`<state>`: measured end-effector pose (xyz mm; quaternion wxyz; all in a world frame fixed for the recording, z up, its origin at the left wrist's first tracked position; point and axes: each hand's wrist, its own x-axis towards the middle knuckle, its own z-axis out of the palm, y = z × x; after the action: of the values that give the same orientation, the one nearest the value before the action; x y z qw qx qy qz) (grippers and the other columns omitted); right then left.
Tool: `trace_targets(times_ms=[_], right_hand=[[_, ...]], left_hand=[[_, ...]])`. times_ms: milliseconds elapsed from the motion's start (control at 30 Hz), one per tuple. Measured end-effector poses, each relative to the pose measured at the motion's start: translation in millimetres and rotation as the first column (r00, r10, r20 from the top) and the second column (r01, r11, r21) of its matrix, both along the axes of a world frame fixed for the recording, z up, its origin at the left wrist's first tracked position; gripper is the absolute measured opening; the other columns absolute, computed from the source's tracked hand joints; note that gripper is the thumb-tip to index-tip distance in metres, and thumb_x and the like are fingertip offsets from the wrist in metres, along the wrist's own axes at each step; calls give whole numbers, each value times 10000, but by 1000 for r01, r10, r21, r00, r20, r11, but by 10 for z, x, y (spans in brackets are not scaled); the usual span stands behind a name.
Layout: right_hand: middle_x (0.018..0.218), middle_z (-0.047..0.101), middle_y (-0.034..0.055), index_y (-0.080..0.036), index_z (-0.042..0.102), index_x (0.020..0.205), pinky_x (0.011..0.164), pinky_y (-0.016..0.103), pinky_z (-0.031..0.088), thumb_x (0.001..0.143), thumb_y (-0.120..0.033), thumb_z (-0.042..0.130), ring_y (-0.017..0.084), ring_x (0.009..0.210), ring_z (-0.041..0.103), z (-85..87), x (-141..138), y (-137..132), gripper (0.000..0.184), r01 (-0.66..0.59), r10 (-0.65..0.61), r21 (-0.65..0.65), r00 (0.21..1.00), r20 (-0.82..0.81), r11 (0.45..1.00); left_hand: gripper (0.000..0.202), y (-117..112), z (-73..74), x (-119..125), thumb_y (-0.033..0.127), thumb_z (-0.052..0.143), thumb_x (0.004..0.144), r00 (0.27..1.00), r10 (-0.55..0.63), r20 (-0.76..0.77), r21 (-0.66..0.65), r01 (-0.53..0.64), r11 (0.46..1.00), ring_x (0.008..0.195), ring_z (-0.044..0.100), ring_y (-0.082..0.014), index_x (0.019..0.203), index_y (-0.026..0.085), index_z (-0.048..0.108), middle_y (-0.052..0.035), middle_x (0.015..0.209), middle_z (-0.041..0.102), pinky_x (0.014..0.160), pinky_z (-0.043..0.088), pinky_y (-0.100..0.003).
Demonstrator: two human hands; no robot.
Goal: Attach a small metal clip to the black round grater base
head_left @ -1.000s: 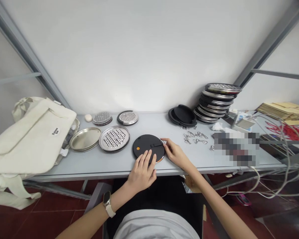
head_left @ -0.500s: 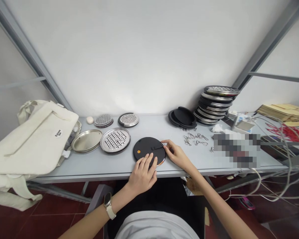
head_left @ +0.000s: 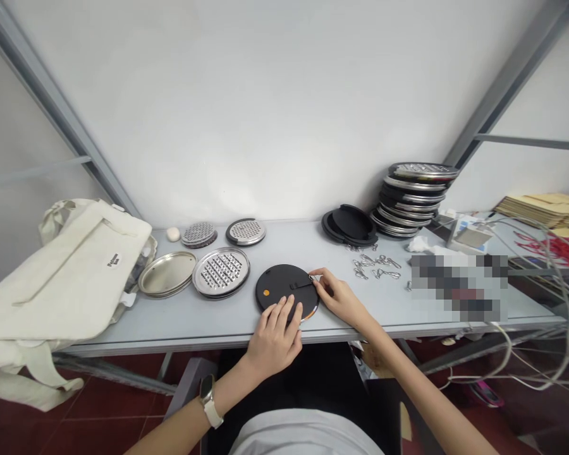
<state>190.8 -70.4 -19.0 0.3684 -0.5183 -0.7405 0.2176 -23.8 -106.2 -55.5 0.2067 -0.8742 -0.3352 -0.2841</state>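
Note:
A round black disc (head_left: 279,280) with an orange dot and a small slot lies on the table in front of me. My left hand (head_left: 275,335) rests on its near side, fingers stretched out flat across the surface. At the disc's right edge, my right hand (head_left: 336,297) pinches a small metal clip (head_left: 312,279) between thumb and forefinger. The clip is partly hidden by the fingertips. To the right lie several loose metal clips (head_left: 377,265). Left of the disc sits a round metal grater plate (head_left: 222,272), with plain metal discs (head_left: 167,273) beside it.
Behind are two smaller stacks of grater plates (head_left: 245,231), black round holders (head_left: 351,224) and a tall stack of graters (head_left: 410,199). A cream bag (head_left: 71,272) covers the table's left end. Cables (head_left: 550,297), a blurred-out patch and yellowish envelopes (head_left: 545,212) are at the right.
The camera view has shifted slightly, so everything sits a little lower and to the right. Both hands keep nearly the same places on the disc and clip.

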Motion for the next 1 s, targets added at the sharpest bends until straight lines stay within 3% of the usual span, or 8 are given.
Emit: trace_targets(times_ms=[1000], right_hand=[[575, 397, -78, -193, 480, 1123, 545, 226, 363, 947, -294, 367, 127, 503, 430, 18, -2, -11, 232, 7, -7, -10, 1000, 20, 1000]], left_hand=[[483, -1, 4, -2, 279, 459, 894, 1000, 6, -12, -5, -6, 1000, 1267, 456, -267, 1350, 122, 485, -141, 1398, 472, 1012, 358, -385]])
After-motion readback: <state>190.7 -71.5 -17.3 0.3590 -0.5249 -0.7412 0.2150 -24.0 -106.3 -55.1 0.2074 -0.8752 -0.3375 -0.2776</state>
